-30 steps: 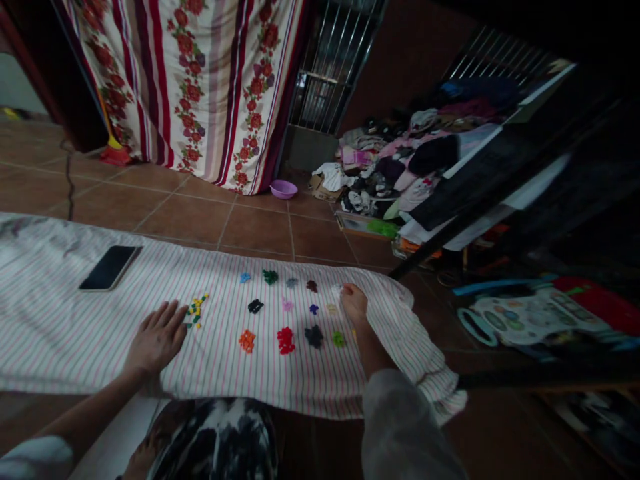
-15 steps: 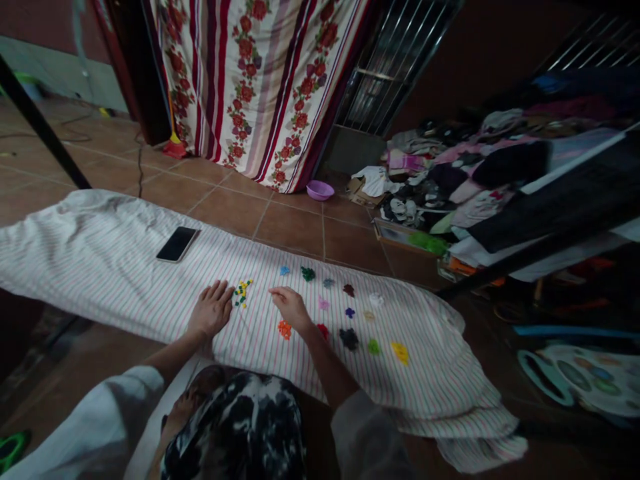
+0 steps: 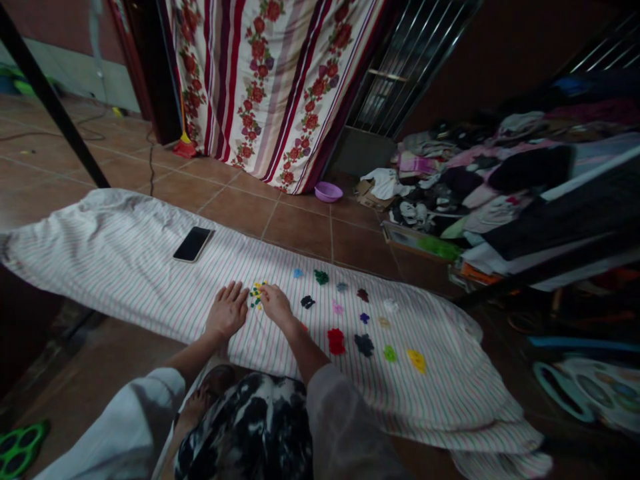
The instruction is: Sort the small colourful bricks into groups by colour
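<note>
Tiny yellow and green plastic pieces [image 3: 257, 294], loosely clustered on striped cloth [image 3: 150, 247]

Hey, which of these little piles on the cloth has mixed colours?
The yellow and green pile, between your left hand and right hand. The red pile and the others each look like one colour.

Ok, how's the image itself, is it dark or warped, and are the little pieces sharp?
Head view: dim light, the clothes pile sinking into shadow at right; the wide lens bends the curtain and black pole near the edges; the small colored pieces look soft, their shapes hard to tell.
</note>
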`<state>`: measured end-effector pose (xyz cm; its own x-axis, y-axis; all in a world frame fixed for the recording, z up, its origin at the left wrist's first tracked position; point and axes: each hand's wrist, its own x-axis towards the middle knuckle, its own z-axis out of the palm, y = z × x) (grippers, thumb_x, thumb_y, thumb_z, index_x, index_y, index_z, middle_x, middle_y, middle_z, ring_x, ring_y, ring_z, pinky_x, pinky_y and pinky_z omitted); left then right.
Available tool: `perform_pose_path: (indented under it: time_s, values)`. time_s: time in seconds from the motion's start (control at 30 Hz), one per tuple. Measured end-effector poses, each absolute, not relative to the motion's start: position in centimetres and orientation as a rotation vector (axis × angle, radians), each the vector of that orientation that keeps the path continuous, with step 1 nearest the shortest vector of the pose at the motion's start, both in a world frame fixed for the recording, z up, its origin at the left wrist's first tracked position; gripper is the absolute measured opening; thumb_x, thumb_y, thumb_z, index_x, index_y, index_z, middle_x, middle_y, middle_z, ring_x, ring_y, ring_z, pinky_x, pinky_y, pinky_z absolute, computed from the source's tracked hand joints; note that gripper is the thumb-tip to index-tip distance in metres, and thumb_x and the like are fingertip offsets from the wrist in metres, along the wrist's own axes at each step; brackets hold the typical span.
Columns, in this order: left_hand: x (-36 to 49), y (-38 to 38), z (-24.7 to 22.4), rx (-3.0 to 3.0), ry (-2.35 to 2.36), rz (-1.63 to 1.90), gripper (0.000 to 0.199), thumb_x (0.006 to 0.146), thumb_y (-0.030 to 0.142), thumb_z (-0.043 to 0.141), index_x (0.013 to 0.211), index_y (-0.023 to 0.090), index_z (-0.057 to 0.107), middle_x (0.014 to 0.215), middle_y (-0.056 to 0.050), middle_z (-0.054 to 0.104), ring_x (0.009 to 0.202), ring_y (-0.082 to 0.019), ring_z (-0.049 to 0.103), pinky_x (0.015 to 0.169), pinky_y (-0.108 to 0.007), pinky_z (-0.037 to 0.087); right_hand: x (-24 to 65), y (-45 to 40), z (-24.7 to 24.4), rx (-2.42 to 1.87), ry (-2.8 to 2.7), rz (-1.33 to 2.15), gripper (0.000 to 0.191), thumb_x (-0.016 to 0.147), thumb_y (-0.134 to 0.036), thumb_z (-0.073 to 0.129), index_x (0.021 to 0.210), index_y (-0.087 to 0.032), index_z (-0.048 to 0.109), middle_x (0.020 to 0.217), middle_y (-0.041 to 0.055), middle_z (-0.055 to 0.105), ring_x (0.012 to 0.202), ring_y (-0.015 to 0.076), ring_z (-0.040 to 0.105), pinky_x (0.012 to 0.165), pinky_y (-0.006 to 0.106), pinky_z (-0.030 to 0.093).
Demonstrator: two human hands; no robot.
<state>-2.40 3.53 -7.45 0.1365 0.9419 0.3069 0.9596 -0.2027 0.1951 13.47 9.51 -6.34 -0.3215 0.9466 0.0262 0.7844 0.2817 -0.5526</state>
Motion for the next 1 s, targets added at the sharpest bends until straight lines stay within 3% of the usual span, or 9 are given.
perform_pose_path:
  time_s: [0.43, 1.0]
  values:
    - [-2.4, 3.4, -7.2, -2.337, -1.948, -0.569, 0.043, 0.09, 0.026, 0.037, 0.127, 0.017, 0.057, 0.139, -0.013, 0.051, 0.133, -0.029, 0.04, 0.108, -0.046, 0.031, 12.8, 8.7, -5.8, -1.713, -2.074, 0.564, 0.016, 0.088, -0.023, 0.048, 0.095, -0.023, 0.062, 0.094, 0.0034, 0.064, 0.086, 0.0148, 0.058, 0.077, 0.025, 0.042]
    - [-2.4, 3.1, -6.9, -2.327, -1.888, -0.569, 0.045, 0.089, 0.031, 0.034, 0.124, 0.015, 0.058, 0.134, -0.015, 0.055, 0.132, -0.028, 0.042, 0.107, -0.046, 0.032, 16.6, 6.8, -6.4, -1.446, -1.594, 0.991, 0.011, 0.083, -0.028, 0.055, 0.092, -0.025, 0.061, 0.081, -0.0025, 0.068, 0.077, 0.013, 0.064, 0.071, 0.024, 0.05]
